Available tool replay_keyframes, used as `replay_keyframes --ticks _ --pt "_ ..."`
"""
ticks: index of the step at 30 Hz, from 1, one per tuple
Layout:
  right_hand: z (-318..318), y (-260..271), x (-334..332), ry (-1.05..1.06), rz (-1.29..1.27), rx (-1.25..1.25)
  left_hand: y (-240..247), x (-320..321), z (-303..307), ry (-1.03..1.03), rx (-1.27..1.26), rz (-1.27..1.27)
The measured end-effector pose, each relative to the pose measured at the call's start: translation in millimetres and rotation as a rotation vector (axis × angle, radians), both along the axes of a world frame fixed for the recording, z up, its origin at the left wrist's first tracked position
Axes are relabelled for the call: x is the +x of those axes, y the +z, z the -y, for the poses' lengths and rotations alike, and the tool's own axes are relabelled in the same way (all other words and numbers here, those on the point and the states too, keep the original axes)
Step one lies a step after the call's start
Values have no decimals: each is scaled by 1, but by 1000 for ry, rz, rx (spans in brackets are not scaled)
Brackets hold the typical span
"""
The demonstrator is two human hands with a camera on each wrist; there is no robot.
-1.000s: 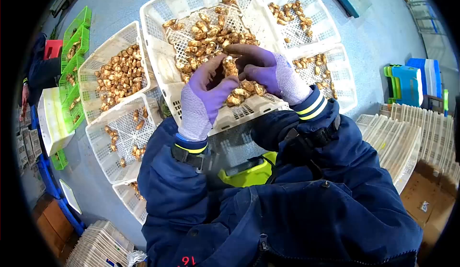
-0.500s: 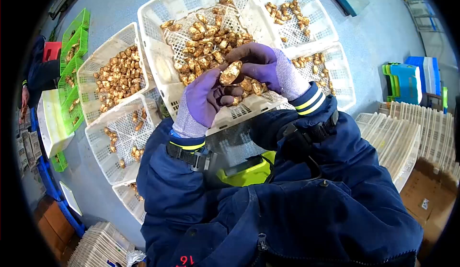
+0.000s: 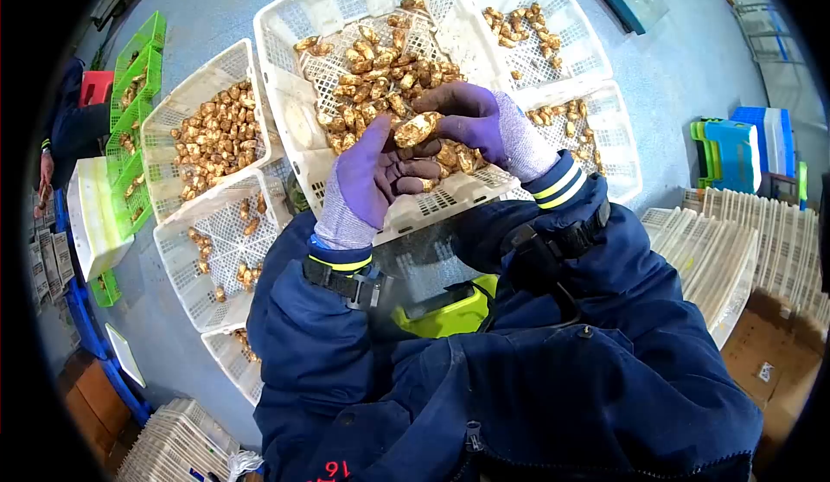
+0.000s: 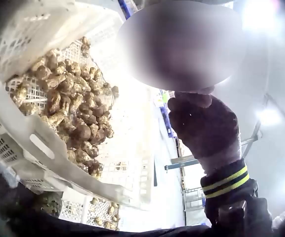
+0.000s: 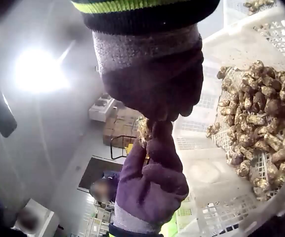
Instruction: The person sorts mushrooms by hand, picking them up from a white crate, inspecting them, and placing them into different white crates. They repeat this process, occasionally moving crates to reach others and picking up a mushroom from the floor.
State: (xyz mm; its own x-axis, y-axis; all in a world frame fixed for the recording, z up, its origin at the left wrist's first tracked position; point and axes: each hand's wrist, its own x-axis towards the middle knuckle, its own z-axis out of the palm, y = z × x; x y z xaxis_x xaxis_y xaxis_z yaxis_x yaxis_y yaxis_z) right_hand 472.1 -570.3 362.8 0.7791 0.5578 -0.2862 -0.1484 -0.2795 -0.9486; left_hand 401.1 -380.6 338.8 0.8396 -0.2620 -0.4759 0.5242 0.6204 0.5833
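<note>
Both hands wear purple gloves with pale grey cuffs and meet over the near side of a large white crate (image 3: 303, 127). Between them is one brown-and-cream mushroom (image 3: 418, 130), lying almost sideways. My left hand (image 3: 367, 179) holds its left end, thumb on top and fingers curled below. From the other side my right hand (image 3: 471, 123) pinches the right end. In the right wrist view the mushroom (image 5: 143, 131) shows between the left thumb and fingers, right under the right fingertips. A heap of mushrooms (image 3: 372, 84) lies in the crate beneath.
Around the large crate stand smaller white crates of mushrooms, among them a full one (image 3: 216, 140) at left and a sparser one (image 3: 545, 41) at back right. Green baskets (image 3: 130, 136) line the far left beside another person. Stacked crates (image 3: 705, 257) stand at right.
The mushroom between the hands has turned from upright to nearly sideways. The left fingers have shifted beneath it, with the thumb now along its top. Both hands stay over the crate.
</note>
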Motion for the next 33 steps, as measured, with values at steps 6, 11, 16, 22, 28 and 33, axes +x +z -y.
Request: replay_keyframes --ticks 6,11,16,22,28,33 --pt "-2 8 -1 4 25 -100 -1 -1 1 -20 74 -39" --pt "0 7 0 -61 13 52 -3 -6 -1 52 59 66" --pt "10 -11 9 -177 -76 233 -13 -7 -2 63 68 149" --pt "9 -7 9 -225 -95 211 -1 -6 0 59 192 185" --pt "11 -10 12 -192 -66 163 -2 -6 0 65 336 217" --pt "14 -16 13 -165 65 75 1 -5 3 99 448 205"
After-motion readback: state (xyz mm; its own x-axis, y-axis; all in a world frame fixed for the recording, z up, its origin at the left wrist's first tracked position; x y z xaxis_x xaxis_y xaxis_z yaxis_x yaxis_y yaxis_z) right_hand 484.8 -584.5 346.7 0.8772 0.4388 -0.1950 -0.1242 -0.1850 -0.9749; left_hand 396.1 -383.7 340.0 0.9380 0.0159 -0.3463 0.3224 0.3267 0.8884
